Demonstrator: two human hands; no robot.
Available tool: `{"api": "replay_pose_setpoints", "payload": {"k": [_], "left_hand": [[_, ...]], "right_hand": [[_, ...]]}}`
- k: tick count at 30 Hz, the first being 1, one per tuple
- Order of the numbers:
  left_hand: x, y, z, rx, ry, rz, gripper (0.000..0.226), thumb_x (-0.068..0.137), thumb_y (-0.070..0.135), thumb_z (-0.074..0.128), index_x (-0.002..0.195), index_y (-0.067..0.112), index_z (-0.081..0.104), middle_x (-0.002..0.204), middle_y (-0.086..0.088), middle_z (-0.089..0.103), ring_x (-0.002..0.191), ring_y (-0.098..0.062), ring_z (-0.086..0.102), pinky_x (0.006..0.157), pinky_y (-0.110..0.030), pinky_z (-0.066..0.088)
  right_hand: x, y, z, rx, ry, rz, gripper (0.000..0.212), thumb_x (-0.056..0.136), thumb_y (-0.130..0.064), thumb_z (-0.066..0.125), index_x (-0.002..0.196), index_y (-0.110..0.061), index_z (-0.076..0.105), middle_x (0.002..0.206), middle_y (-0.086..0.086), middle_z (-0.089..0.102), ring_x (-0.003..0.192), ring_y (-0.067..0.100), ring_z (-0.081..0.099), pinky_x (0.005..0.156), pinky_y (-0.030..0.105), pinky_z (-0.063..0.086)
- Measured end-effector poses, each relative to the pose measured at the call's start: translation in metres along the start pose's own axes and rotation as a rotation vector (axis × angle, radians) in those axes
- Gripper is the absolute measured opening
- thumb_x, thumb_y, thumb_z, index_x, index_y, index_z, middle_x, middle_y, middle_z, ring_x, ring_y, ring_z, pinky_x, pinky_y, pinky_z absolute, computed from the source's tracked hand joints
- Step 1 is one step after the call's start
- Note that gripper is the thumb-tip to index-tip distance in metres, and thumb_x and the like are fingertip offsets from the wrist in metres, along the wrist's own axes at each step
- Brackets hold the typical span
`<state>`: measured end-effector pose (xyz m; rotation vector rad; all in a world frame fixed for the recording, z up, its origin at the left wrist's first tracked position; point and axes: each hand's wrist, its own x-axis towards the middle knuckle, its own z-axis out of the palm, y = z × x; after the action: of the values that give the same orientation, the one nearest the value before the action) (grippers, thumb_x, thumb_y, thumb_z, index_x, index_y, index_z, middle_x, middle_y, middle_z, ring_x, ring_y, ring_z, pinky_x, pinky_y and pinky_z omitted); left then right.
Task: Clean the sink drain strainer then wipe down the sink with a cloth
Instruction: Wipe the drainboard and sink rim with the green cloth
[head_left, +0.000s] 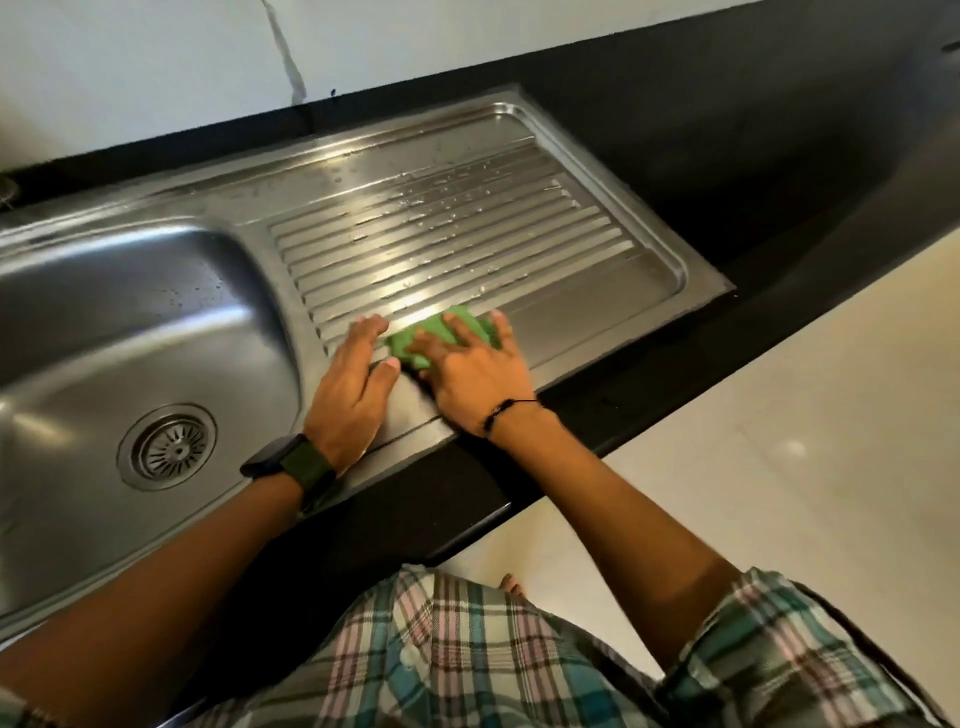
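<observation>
- Nearest the camera: checked shirt (467, 660), forearms reaching over the black counter edge (675, 364).
- Right hand (475, 371), fingers spread flat, presses the green folded cloth (415, 340) onto the ribbed stainless steel drainboard (467, 228).
- Left hand (350, 395) rests relaxed, touching the cloth's left edge.
- Unwiped droplets lie beyond the cloth; round metal drain strainer (169, 447) sits seated, well left.

The cloth (441, 332) is bright green. The sink (130, 322) and its ribbed drainboard (457, 228) are silver-grey steel. The counter (727, 156) is black, the wall (156, 62) pale grey-white, the floor (779, 467) cream. The shirt (467, 665) is plaid in teal, pink, white and brown. The watch (275, 457) is black on a dark green strap (311, 475).
</observation>
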<state>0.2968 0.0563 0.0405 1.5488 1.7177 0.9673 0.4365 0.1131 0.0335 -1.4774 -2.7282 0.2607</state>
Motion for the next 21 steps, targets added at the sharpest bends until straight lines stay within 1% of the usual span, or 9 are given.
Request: {"api": "replay_pose_setpoints", "payload": {"k": [2, 3, 7, 11, 14, 17, 19, 21], "left_hand": [[0.009, 0.006, 0.006, 0.056, -0.029, 0.055, 0.061, 0.085, 0.034, 0.031, 0.141, 0.01, 0.028, 0.151, -0.011, 0.027, 0.141, -0.023, 0.023, 0.117, -0.044, 0.018], [0.014, 0.008, 0.01, 0.1, -0.051, 0.092, 0.062, 0.085, 0.035, 0.031, 0.142, 0.011, 0.027, 0.152, -0.01, 0.025, 0.142, -0.022, 0.021, 0.118, -0.044, 0.016], [0.046, 0.02, 0.032, 0.312, -0.151, 0.262, 0.064, 0.087, 0.039, 0.027, 0.143, 0.01, 0.024, 0.154, -0.009, 0.02, 0.144, -0.018, 0.011, 0.117, -0.029, 0.005], [0.089, 0.037, 0.065, 0.413, -0.222, 0.356, 0.064, 0.088, 0.039, 0.025, 0.144, 0.008, 0.022, 0.153, -0.011, 0.021, 0.144, -0.018, 0.011, 0.115, -0.026, 0.001], [0.112, 0.046, 0.087, 0.446, -0.231, 0.417, 0.062, 0.09, 0.037, 0.028, 0.143, 0.007, 0.022, 0.153, -0.012, 0.023, 0.144, -0.02, 0.012, 0.115, -0.028, 0.003], [0.12, 0.039, 0.098, 0.497, -0.253, 0.448, 0.057, 0.093, 0.03, 0.036, 0.142, 0.005, 0.023, 0.151, -0.014, 0.025, 0.144, -0.023, 0.013, 0.117, -0.033, 0.006], [0.12, 0.034, 0.1, 0.513, -0.242, 0.443, 0.056, 0.094, 0.028, 0.038, 0.142, 0.005, 0.022, 0.151, -0.015, 0.025, 0.144, -0.024, 0.014, 0.118, -0.036, 0.008], [0.121, 0.033, 0.102, 0.528, -0.228, 0.446, 0.057, 0.093, 0.028, 0.037, 0.142, 0.005, 0.021, 0.151, -0.015, 0.024, 0.144, -0.024, 0.014, 0.118, -0.037, 0.009]], "right_hand": [[0.0, 0.036, -0.006, -0.02, 0.006, 0.105, 0.049, 0.093, -0.038, 0.034, 0.141, -0.033, 0.026, 0.151, -0.007, 0.03, 0.144, 0.014, 0.01, 0.113, 0.052, -0.008], [0.001, 0.054, -0.009, -0.021, 0.007, 0.16, 0.049, 0.093, -0.037, 0.034, 0.141, -0.033, 0.026, 0.151, -0.006, 0.029, 0.144, 0.014, 0.011, 0.113, 0.052, -0.007], [0.011, 0.122, -0.025, -0.008, 0.046, 0.379, 0.05, 0.092, -0.035, 0.036, 0.141, -0.027, 0.027, 0.151, 0.01, 0.03, 0.142, 0.021, 0.018, 0.115, 0.049, -0.003], [0.024, 0.182, -0.045, 0.019, 0.034, 0.569, 0.047, 0.094, -0.032, 0.035, 0.139, -0.018, 0.031, 0.148, 0.016, 0.031, 0.141, 0.028, 0.021, 0.116, 0.049, 0.003], [0.032, 0.206, -0.048, 0.03, 0.041, 0.572, 0.047, 0.096, -0.033, 0.03, 0.14, -0.016, 0.03, 0.152, 0.01, 0.025, 0.144, 0.025, 0.012, 0.116, 0.048, 0.004], [0.036, 0.209, -0.04, 0.032, 0.053, 0.552, 0.048, 0.098, -0.033, 0.025, 0.142, -0.014, 0.025, 0.154, 0.006, 0.021, 0.145, 0.024, 0.0, 0.116, 0.047, -0.002], [0.036, 0.202, -0.04, 0.064, 0.056, 0.567, 0.048, 0.098, -0.031, 0.025, 0.142, -0.012, 0.024, 0.155, 0.007, 0.019, 0.145, 0.024, -0.003, 0.116, 0.047, -0.005], [0.032, 0.183, -0.043, 0.038, 0.044, 0.552, 0.048, 0.097, -0.03, 0.028, 0.142, -0.011, 0.025, 0.154, 0.009, 0.019, 0.145, 0.025, -0.001, 0.115, 0.047, -0.005]]}}
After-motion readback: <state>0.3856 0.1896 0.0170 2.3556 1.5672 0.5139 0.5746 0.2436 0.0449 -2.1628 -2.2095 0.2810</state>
